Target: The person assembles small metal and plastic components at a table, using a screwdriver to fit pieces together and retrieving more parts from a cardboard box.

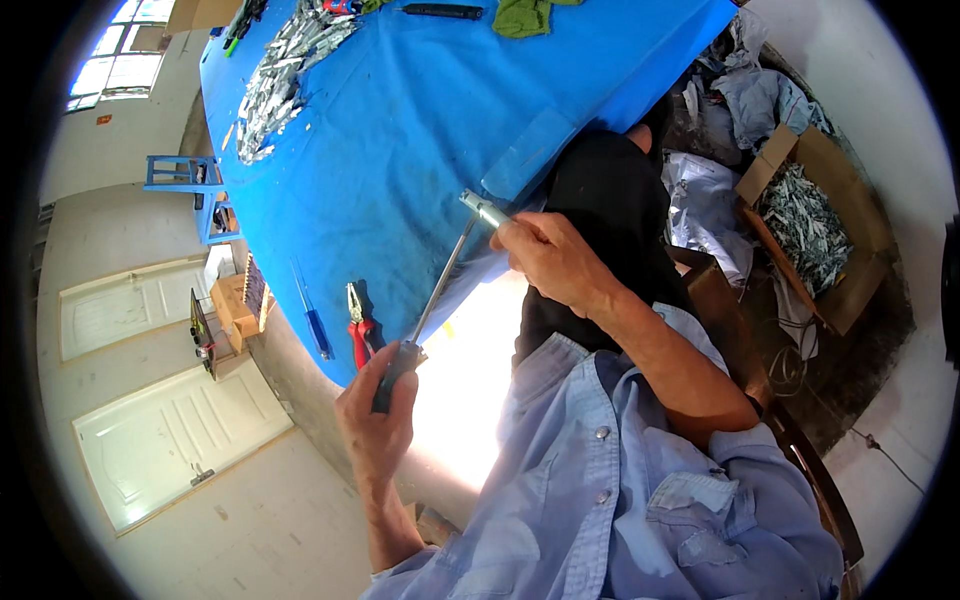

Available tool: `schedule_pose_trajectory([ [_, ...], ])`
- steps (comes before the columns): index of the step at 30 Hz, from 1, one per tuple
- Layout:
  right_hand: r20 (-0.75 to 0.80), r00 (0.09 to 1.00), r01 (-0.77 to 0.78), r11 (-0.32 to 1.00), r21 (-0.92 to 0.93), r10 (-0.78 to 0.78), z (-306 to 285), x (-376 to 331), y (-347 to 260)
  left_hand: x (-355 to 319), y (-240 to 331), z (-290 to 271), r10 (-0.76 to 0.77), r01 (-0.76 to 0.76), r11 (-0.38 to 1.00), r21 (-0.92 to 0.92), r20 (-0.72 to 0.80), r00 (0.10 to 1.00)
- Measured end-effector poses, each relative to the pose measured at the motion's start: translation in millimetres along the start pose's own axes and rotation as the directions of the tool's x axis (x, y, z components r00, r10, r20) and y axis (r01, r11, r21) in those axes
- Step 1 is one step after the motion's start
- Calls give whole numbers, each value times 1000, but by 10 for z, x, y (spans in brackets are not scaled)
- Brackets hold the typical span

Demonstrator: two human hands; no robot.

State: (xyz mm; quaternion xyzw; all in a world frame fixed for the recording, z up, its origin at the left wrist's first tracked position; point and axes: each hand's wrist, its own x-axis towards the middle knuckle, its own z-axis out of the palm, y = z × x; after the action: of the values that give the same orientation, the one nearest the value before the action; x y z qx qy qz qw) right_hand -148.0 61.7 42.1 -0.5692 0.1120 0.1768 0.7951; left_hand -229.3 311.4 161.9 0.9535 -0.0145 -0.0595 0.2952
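Observation:
My left hand is closed round the dark handle of a screwdriver, its long shaft slanting up and to the right. Between the fingers of my right hand is a short silver metal piece, with a notched end pointing left. The screwdriver's tip meets or nearly meets this piece; contact is hard to make out. On the blue cloth beyond my left hand lie red-handled pliers. Left of them is a thin tool with a blue handle, probably another screwdriver.
A blue cloth covers the table. At its far left is a heap of silver metal pieces; a black tool and green cloth lie farther back. An open cardboard box of similar pieces stands at right, beside plastic bags.

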Motion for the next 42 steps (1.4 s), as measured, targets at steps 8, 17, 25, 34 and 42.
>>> schedule_pose_trajectory([
  [8, -4, 985, 169, 963, -208, -173, 26, 61, 133, 150, -48, -165, -55, 56, 998, -13, 41, 998],
  [17, -28, 959, 254, 901, -351, -281, 82, 70, 181, 325, -136, -268, 30, -37, 994, 106, 68, 997],
  [25, -14, 971, 218, 910, -353, -239, 57, 68, 109, 360, -131, -313, 45, -56, 992, 109, 106, 993],
  [34, 8, 981, 181, 914, -363, -191, 54, 67, 77, 415, -36, -391, -37, 26, 998, 60, 180, 983],
  [42, -8, 980, 180, 908, -377, -198, 85, 34, 30, 406, -7, -430, -106, 111, 994, -9, 220, 970],
])
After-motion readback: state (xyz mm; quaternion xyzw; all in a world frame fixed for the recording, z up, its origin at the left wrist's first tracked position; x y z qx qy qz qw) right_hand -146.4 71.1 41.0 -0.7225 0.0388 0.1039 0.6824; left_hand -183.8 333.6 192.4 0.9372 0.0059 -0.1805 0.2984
